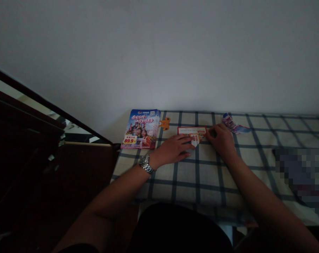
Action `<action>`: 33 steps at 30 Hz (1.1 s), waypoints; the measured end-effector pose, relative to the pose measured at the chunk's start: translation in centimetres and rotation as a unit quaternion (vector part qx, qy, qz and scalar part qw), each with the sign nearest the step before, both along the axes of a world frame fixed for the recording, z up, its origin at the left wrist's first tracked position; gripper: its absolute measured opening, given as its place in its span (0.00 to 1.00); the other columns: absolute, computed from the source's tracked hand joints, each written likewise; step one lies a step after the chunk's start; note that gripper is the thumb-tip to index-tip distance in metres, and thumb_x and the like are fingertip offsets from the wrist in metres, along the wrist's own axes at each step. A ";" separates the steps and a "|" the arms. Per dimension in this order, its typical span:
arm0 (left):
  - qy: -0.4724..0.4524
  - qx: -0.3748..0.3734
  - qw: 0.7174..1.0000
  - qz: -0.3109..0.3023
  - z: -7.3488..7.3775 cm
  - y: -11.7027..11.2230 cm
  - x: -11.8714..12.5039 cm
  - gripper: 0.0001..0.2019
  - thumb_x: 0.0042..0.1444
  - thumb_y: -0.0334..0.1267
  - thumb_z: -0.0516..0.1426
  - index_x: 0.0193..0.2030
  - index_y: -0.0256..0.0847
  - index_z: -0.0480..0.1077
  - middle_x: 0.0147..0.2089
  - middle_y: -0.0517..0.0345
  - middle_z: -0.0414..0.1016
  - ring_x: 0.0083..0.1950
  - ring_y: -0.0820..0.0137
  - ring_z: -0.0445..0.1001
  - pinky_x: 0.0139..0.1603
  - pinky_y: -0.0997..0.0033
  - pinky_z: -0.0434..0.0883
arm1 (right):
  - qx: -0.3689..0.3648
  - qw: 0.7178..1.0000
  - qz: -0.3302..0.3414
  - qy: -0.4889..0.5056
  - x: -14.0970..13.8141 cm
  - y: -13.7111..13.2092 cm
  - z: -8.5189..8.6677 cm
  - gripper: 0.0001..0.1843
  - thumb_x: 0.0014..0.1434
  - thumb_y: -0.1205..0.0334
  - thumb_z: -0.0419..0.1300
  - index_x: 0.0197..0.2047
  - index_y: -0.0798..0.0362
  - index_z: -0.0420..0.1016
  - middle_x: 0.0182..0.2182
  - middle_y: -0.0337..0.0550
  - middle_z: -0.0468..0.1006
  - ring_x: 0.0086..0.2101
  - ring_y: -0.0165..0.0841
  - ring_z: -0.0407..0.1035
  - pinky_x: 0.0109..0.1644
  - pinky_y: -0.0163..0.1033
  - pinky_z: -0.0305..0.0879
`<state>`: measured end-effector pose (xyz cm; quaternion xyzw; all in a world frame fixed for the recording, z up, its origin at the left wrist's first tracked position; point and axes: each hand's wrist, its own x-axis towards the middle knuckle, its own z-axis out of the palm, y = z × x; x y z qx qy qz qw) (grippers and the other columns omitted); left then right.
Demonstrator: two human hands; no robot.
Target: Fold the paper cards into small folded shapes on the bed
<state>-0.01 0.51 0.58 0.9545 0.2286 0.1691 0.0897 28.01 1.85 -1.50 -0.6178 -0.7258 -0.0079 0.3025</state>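
Observation:
A folded flyer [192,130] with an orange-red border lies on the checked tablecloth, its lower edges narrowing to a point. My left hand [175,149], a metal watch on its wrist, rests on the flyer's left part with the fingers stretched out. At the flyer's upper right corner, my right hand [222,140] is closed, thumb and forefinger pinched at the paper. Just beyond the right hand sits a folded blue-and-pink paper piece [234,125]. A stack of blue flyers [140,128] lies left of both hands.
A small orange bear-shaped piece [164,123] is beside the stack. The checked tablecloth [185,179] covers a table against a pale wall [159,59]. At the right lies a dark, pixelated object [301,175]. Dark wooden furniture [22,147] stands to the left.

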 end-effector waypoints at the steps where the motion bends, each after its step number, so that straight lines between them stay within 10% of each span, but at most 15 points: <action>1: 0.000 0.000 1.000 0.000 0.0 0.0 0.0 0.15 0.71 0.42 0.58 0.62 0.46 0.72 0.71 0.51 0.69 0.73 0.62 0.65 0.75 0.53 0.63 | 0.000 1.000 -0.003 0.002 -0.1 0.0 0.0 0.06 0.62 0.60 0.62 0.33 0.51 0.74 0.34 0.46 0.74 0.35 0.41 0.68 0.40 0.45 0.65; 18: -0.002 -0.007 1.000 0.001 0.1 -0.2 0.1 0.16 0.70 0.43 0.59 0.62 0.47 0.72 0.70 0.52 0.68 0.72 0.60 0.65 0.75 0.52 0.63 | 0.023 0.999 0.006 0.027 0.1 -0.6 0.3 0.07 0.65 0.58 0.61 0.37 0.50 0.75 0.35 0.47 0.75 0.36 0.41 0.70 0.42 0.45 0.66; 33: -0.001 0.003 1.000 0.013 -0.1 -0.3 0.1 0.17 0.70 0.43 0.59 0.64 0.48 0.70 0.71 0.52 0.67 0.71 0.58 0.65 0.73 0.50 0.65 | 0.013 0.972 0.235 -0.001 -0.7 -0.7 -0.2 0.12 0.70 0.58 0.61 0.53 0.47 0.82 0.54 0.50 0.80 0.56 0.46 0.73 0.61 0.56 0.71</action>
